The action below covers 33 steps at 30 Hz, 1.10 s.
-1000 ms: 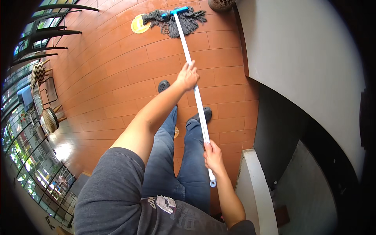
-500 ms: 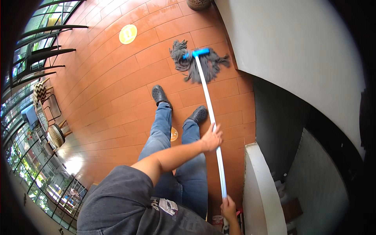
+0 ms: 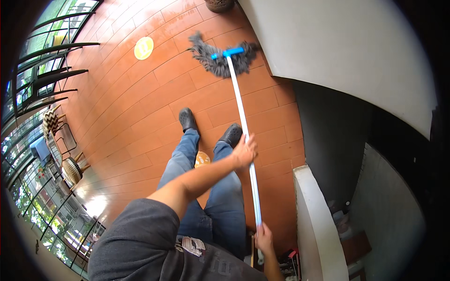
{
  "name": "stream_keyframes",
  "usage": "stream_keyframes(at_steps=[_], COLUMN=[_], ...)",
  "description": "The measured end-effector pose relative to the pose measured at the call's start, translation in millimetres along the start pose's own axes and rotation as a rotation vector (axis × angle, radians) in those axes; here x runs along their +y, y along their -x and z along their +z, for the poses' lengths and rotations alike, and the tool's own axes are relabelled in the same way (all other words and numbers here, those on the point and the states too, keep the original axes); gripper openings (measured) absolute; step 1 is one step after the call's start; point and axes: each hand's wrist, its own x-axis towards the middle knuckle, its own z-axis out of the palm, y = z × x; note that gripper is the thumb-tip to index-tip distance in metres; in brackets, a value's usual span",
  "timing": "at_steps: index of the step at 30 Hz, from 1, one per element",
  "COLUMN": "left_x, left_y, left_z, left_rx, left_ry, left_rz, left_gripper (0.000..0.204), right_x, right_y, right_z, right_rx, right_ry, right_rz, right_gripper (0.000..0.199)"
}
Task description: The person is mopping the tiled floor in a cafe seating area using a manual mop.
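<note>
- The left hand (image 3: 243,152) is closed around the mop handle (image 3: 243,126), about at the middle of its length; the fingers wrap the white pole fully.
- The right hand (image 3: 264,239) holds the lower end of the same handle, near the person's body; its fingers are also closed on the pole.
- The handle runs from the right hand up and a little to the left, to a blue clamp (image 3: 227,53).
- The grey mop head (image 3: 220,58) lies on the floor (image 3: 140,107) of red-brown tiles, well ahead of the feet and close to the base of a white wall (image 3: 337,56).
- Two dark shoes (image 3: 187,119) stand on the tiles just left of the handle; the legs are in blue jeans (image 3: 220,201).
- A round yellow mark (image 3: 144,48) is on the floor, to the left of the mop head and apart from it.
- Chairs (image 3: 51,122) and a black railing (image 3: 51,65) stand at the far left.
- A low white ledge (image 3: 314,220) is just right of the handle.
</note>
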Motion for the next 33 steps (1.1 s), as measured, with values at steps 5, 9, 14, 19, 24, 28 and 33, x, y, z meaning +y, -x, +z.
stream_keyframes(at_steps=[5, 9, 14, 19, 24, 28, 33], left_x=[80.7, 24.8, -98.7, -165.0, -120.4, -42.0, 46.9], left_y=[4.2, -27.7, -63.6, -32.1, 20.5, 65.0, 118.5], left_z=[12.9, 1.3, -56.5, -67.0, -17.1, 33.6, 60.3], left_rx=[-0.012, 0.095, 0.132, 0.210, 0.220, 0.274, 0.222], left_ry=[0.169, -0.002, -0.041, 0.106, -0.018, 0.195, 0.533], left_rz=[0.155, 0.046, -0.208, -0.384, -0.395, -0.330, -0.363], left_gripper=[0.026, 0.027, 0.039, 0.030, 0.025, 0.021, 0.024], right_x=[72.0, 27.7, -108.6, -159.4, -119.4, -66.7, -62.5], right_y=[32.5, -8.8, -74.1, -89.9, -73.0, -24.2, 42.8], right_z=[-25.7, -27.0, 21.6, 53.1, 34.2, -8.3, -39.3], right_rx=[0.067, 0.038, -0.099, -0.162, -0.192, -0.126, -0.116], right_ry=[0.012, 0.050, -0.047, 0.068, 0.288, 0.503, 0.756], right_rz=[-0.044, -0.070, -0.089, -0.156, -0.166, -0.175, -0.037], right_gripper=[0.023, 0.026, 0.030, 0.025, 0.027, 0.027, 0.024])
